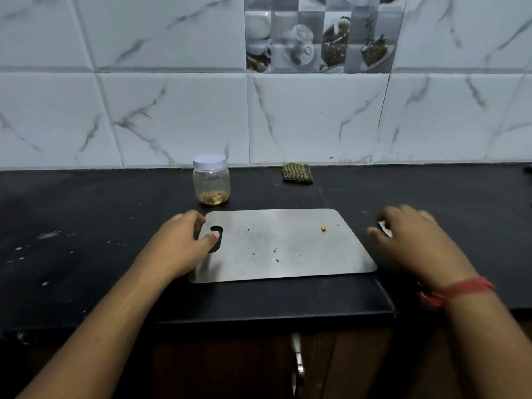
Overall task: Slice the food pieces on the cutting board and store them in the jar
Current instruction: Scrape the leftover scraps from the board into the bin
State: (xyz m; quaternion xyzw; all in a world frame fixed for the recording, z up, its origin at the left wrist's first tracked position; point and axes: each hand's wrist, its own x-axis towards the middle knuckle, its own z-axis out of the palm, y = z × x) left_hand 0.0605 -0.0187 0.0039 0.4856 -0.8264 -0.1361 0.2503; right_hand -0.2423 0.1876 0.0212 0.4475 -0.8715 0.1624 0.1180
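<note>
Resting at the 9 o'clock edge of the steel cutting board (283, 246), the left hand (184, 240) lies loosely curled, thumb across the handle slot, holding nothing. Right hand (411, 243) at 3 o'clock: blurred, grip undeterminable. Food pieces (324, 227) sit toward 1 o'clock; lidded jar (211, 180) stands at 11 o'clock, beyond the board.

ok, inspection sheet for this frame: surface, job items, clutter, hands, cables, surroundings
Surface: black countertop, pale specks at left.
Job's things: steel cutting board flat, carrying only small food bits and dark crumbs; jar behind it, white lid on, chopped food at its bottom.
Clutter: folded checked cloth by the wall.
Hands: left hand on the board's left edge, thumb at the handle hole; right hand beside the right edge over a partly hidden object, grip unclear.
Cables: nothing seen.
Surroundings: marble-look wall tiles, cabinet handle below.
</note>
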